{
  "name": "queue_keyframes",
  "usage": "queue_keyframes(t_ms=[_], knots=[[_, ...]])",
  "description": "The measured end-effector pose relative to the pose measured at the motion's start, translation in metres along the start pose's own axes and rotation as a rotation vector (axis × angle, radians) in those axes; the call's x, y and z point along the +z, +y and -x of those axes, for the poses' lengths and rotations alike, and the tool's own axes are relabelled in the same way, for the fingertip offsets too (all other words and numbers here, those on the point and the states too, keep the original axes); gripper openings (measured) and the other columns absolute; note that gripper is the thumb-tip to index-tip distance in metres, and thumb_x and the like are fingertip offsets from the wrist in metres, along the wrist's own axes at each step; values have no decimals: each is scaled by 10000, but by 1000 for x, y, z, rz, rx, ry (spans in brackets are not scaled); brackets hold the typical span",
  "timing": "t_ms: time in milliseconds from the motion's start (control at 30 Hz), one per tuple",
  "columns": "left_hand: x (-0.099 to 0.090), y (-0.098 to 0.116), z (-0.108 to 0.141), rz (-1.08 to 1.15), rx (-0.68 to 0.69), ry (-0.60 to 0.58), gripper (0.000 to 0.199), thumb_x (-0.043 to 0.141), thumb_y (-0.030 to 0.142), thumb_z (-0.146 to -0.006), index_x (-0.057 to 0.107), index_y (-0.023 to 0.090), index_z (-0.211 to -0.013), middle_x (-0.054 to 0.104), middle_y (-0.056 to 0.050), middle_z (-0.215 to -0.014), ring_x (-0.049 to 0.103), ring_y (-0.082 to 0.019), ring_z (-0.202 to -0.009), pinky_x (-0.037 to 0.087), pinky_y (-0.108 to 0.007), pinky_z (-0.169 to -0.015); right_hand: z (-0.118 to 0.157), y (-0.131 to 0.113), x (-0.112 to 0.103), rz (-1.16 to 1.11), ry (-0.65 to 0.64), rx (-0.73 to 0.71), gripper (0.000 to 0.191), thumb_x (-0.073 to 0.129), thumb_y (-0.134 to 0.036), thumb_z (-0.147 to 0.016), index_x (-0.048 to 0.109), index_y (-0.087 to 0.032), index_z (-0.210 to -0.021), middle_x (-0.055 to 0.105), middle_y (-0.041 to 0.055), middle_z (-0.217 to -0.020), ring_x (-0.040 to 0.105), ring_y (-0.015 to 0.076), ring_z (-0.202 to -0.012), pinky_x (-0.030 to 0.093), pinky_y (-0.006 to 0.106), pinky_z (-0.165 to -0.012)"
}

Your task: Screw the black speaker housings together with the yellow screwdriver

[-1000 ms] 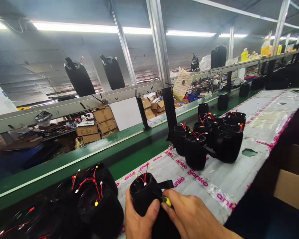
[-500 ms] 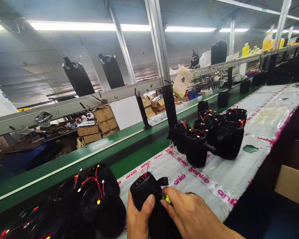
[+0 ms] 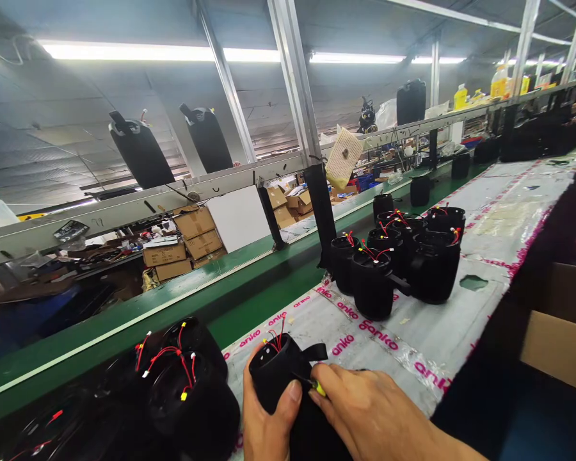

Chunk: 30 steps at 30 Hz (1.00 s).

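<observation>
My left hand point(image 3: 269, 426) is wrapped round a black fabric-covered speaker housing point(image 3: 274, 370), its thumb pressed on the near side. The housing leans with its open end up and away from me, and thin red wires point(image 3: 279, 333) stick out of the opening. A black strap loop point(image 3: 314, 352) juts from its right side. Closed near that strap, my right hand point(image 3: 369, 406) grips a small tool with a yellow handle point(image 3: 319, 388). A thin dark shaft points from it toward the housing's side; its tip is hard to make out.
Several similar housings with red wires point(image 3: 192, 397) stand at my left. Another group of black housings point(image 3: 374, 282) stands ahead on the white covering printed in pink point(image 3: 365, 352). Behind runs a green conveyor point(image 3: 269, 288), with a metal post point(image 3: 295, 83) and rail beyond. A cardboard box point(image 3: 557, 352) is at right.
The view has shifted slightly, so the surroundings sit a little further left. The housing has tipped a little, showing more of its opening. Both hands keep their grips.
</observation>
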<state>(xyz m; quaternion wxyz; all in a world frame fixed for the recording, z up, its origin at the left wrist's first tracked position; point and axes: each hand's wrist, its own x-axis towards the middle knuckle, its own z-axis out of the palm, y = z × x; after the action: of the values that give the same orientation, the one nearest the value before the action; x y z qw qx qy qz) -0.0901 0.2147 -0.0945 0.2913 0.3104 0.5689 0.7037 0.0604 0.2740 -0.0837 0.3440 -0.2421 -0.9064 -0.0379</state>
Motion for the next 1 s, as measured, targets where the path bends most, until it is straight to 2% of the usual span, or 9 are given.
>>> queue_keyframes(t_ms=[133,233,400,600,800,1000], knots=[[-3,-5,-2,-115,78,27,852,828,579,-635,518,206,-1336,719,-101,-1147,669,-353,-1136,463,-462,-1067,2,-1,1,9,26,2,181,294,-149,-1027,437,-237,-959,622,-22,-668,633,191,-466,306,348,-428],[-4,-9,-3,-116,91,47,873,831,594,-629,515,205,-1344,708,-106,-1167,646,-362,-1176,438,-475,-1091,3,-1,4,-42,47,1,212,250,-157,-1044,440,-223,-979,630,-8,-693,649,182,-501,341,331,-442],[-4,-11,-3,-67,80,65,853,848,569,-626,540,204,-1333,723,-99,-1153,677,-345,-1125,509,-430,-1009,1,-2,6,-54,50,1,208,247,-168,-1050,440,-222,-995,633,-10,-704,653,188,-511,357,333,-453],[-3,-8,-3,-86,57,56,917,845,602,-601,509,211,-1359,707,-112,-1209,660,-367,-1154,448,-478,-1079,2,-1,5,-61,32,6,166,297,-159,-1037,432,-233,-975,636,-16,-712,650,180,-510,344,330,-455],[-1,-5,-1,-36,77,78,830,853,553,-625,558,201,-1316,734,-99,-1144,680,-348,-1127,512,-425,-1011,2,1,4,-102,-3,16,149,332,-143,-1015,452,-224,-985,648,-11,-737,669,185,-554,362,326,-480],[-1,-3,0,-114,80,49,853,817,584,-649,521,203,-1352,720,-107,-1186,684,-341,-1099,473,-443,-1030,0,-1,2,-50,29,-8,172,302,-150,-1028,430,-238,-953,633,-25,-693,650,179,-511,323,334,-455]])
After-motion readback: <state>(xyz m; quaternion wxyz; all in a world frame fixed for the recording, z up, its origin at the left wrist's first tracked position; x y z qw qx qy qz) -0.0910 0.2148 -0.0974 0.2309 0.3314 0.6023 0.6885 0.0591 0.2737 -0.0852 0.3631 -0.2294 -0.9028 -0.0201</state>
